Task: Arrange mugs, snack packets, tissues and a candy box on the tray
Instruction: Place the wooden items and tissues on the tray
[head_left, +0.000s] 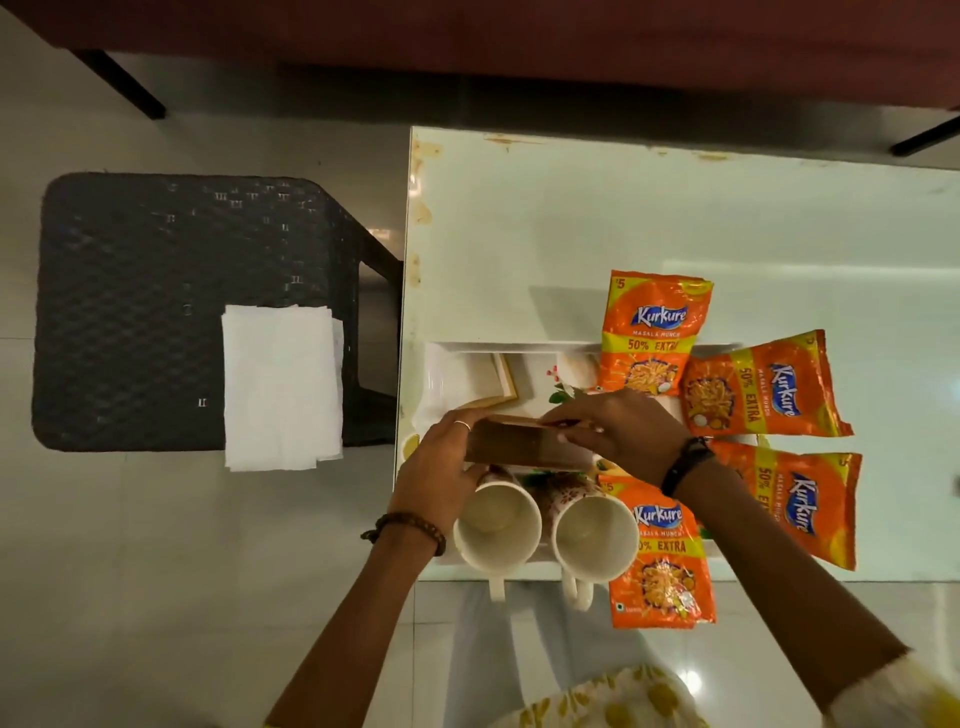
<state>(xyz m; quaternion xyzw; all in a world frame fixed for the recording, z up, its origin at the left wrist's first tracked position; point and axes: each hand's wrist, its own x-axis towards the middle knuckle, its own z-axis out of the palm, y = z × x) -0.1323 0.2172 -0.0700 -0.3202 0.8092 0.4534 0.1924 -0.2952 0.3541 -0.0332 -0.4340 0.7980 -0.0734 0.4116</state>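
Far over at nine o'clock a dark woven stool (171, 312) stands on the floor, with a stack of white tissues (283, 387) lying on its right side, well apart from everything else.

Next comes the white bench (623, 218), and on its near left corner the white tray (519, 348). A pale packet (467, 376) lies in the tray's ten o'clock corner.

The left hand (441, 470), a ring on one finger and a bead bracelet at the wrist, is curled around the left end of a brown candy box (519, 441), its fingers wrapped over the top edge. The right hand (623, 431), a dark band on its wrist, lies palm down on the right end of the same box with the fingers stretched flat along the top. Both hands are clamped on the box, holding it level above the middle of the tray; both forearms reach in from six o'clock.

Just under the box, at the tray's six o'clock edge, two white mugs stand side by side and touching, the left mug (497, 527) and the right mug (595, 538), handles pointing toward the person.

Four orange snack packets follow: one (660, 556) beside the right mug, one (652, 332) at twelve o'clock, and two at three o'clock (763, 387) (800, 509).
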